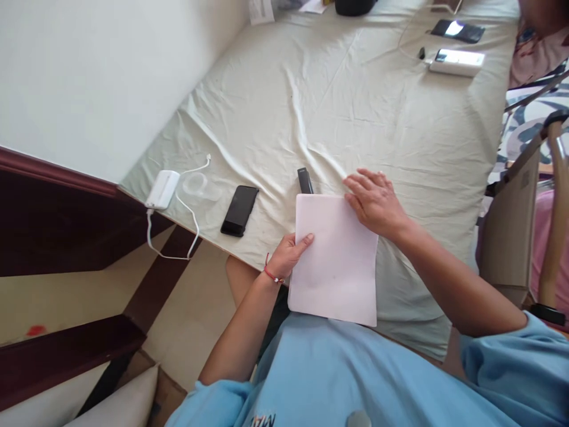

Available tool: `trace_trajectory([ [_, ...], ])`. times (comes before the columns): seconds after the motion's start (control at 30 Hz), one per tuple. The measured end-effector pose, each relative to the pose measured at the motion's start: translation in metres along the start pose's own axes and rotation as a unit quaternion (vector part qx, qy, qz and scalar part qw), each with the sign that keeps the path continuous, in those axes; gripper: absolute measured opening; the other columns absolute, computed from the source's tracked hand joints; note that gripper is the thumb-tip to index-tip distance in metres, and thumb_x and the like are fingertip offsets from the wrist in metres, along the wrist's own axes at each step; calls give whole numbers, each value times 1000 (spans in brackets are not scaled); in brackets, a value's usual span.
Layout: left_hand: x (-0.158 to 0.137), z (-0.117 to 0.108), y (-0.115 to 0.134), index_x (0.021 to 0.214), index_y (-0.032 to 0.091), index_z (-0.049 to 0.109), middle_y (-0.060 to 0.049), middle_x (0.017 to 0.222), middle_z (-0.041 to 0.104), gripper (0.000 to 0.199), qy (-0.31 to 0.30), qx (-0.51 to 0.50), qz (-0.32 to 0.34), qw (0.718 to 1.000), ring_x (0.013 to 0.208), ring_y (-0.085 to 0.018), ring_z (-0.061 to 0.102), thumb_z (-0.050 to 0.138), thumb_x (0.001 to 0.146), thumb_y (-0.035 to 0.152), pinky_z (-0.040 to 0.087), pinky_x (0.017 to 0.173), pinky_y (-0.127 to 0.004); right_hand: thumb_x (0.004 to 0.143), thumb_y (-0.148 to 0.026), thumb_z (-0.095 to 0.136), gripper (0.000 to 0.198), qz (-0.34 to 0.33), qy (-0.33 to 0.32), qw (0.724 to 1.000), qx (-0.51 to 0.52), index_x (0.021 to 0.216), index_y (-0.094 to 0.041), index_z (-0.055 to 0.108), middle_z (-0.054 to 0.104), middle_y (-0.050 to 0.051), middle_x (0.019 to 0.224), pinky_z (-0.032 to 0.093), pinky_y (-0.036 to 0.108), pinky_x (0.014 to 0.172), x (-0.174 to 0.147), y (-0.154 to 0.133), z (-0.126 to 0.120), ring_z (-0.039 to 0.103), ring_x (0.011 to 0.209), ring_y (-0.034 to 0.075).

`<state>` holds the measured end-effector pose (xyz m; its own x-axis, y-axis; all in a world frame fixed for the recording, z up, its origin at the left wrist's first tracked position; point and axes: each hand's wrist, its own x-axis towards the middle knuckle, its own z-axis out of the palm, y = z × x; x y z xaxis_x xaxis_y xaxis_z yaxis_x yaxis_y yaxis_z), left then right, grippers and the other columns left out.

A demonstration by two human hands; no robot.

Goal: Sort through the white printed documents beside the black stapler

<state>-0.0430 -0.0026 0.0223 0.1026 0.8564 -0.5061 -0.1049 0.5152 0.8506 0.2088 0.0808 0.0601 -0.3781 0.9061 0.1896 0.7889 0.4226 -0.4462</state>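
A stack of white paper sheets [335, 267] lies at the table's front edge, its lower end close to my blue shirt. My left hand [288, 254] grips the stack's left edge, thumb on top and fingers hidden underneath. Over the top right corner, my right hand [373, 198] rests palm down with fingers stretched out. Just beyond the stack's top edge sits a small black object that looks like a stapler [304, 179], its near end hidden by the paper. A black phone [239, 210] lies left of the stack.
A white power bank [162, 190] with a white cable [194, 219] sits at the left table edge by a clear round plastic item [194, 184]. At the far right are a white device [457, 63] and another phone [459, 31]. A chair [511, 219] stands right of the table.
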Motion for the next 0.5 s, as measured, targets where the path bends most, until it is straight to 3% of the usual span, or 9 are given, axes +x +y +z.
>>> trace_trajectory([
  [0.1, 1, 0, -2, 97, 11, 80, -12, 91, 82, 59, 0, -7, 1, 1000, 80, -26, 76, 85, 70, 64, 59, 76, -35, 109, -37, 33, 42, -6, -126, 992, -32, 122, -19, 68, 71, 13, 127, 31, 56, 117, 7, -5, 3, 53, 135, 33],
  [0.2, 3, 0, -5, 96, 11, 79, -12, 87, 81, 63, 12, -21, 4, 1000, 84, -27, 76, 82, 70, 69, 59, 77, -36, 109, -38, 30, 44, 10, -173, 984, -39, 115, -18, 68, 73, 15, 115, 43, 47, 102, 4, -6, 9, 62, 117, 33],
  [0.3, 5, 3, -7, 91, 11, 78, -11, 83, 80, 64, 28, -30, 12, 999, 91, -29, 76, 80, 71, 71, 59, 79, -36, 109, -37, 29, 44, 29, -184, 982, -22, 122, -18, 66, 74, 15, 114, 45, 44, 95, 3, -4, 12, 63, 111, 33],
  [0.4, 5, 5, -7, 90, 11, 77, -12, 82, 79, 64, 26, -37, 16, 999, 95, -30, 75, 80, 71, 72, 59, 83, -38, 107, -34, 34, 43, 31, -141, 989, 17, 136, -17, 62, 72, 14, 126, 43, 43, 99, 7, 0, 13, 60, 119, 33],
  [0.5, 7, 3, -2, 96, 10, 77, -12, 86, 79, 64, -1, -20, 16, 1000, 94, -30, 75, 81, 72, 70, 59, 83, -39, 105, -30, 38, 39, -1, -133, 989, 62, 125, -17, 69, 74, 12, 114, 44, 40, 98, 12, 4, 15, 62, 113, 30],
])
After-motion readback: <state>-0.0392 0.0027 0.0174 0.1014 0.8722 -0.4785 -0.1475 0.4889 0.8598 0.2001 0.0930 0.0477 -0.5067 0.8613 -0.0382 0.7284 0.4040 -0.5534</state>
